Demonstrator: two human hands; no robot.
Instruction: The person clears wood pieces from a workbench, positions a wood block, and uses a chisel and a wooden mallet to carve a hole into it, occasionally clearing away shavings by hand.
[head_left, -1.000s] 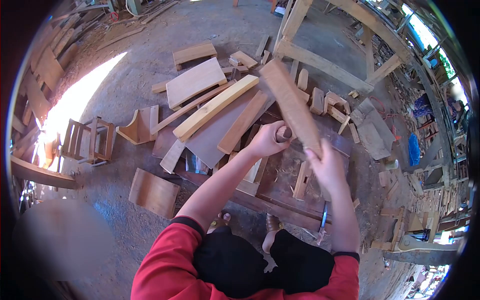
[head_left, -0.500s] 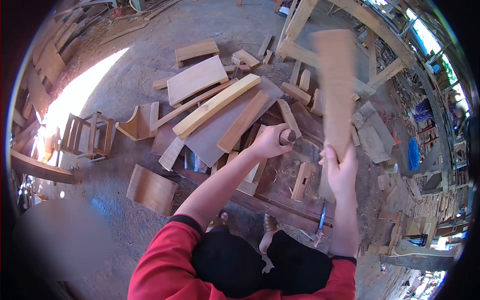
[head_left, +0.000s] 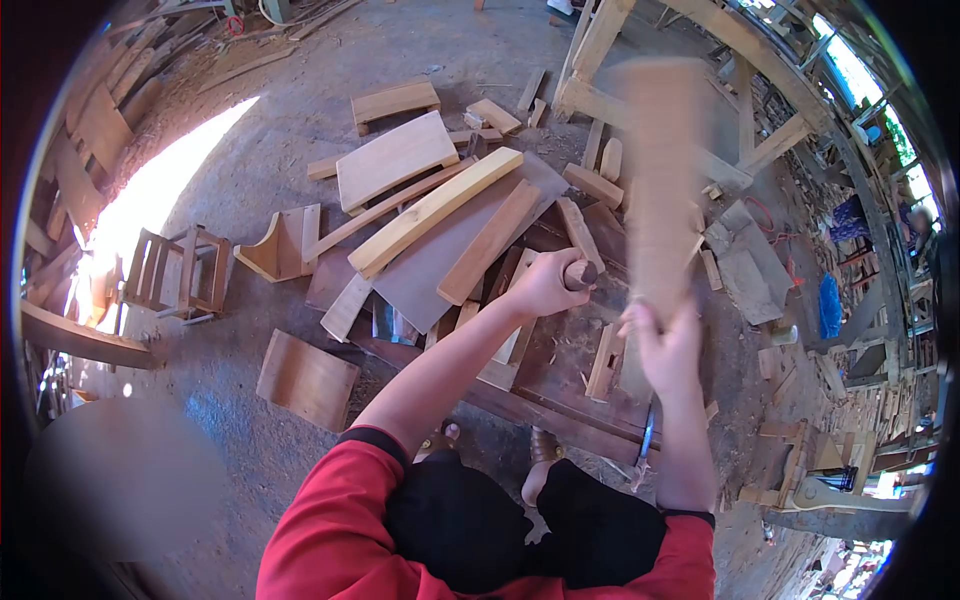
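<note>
My left hand [head_left: 545,290] is closed around a round wooden handle [head_left: 581,274], whose dark end pokes out past the thumb; whatever is below the fist is hidden. In my right hand [head_left: 668,348] is a long, flat wooden mallet [head_left: 665,180], raised, wide at the far end and blurred by motion. The two hands are apart, above a low brown work table [head_left: 560,375]. A small wooden block with a slot [head_left: 604,365] lies on the table between my forearms. Near the table's front right corner is a thin tool with a blue part [head_left: 648,430].
Beyond my left hand lies a pile of boards, including a pale beam [head_left: 435,215] and a flat panel [head_left: 395,160]. A curved wooden piece [head_left: 305,380] and a small slatted frame [head_left: 175,272] are on the floor at left. A large timber frame [head_left: 600,45] stands at back right.
The mallet and my right hand have shifted slightly left, the mallet still blurred. My left hand keeps its grip on the handle almost in place.
</note>
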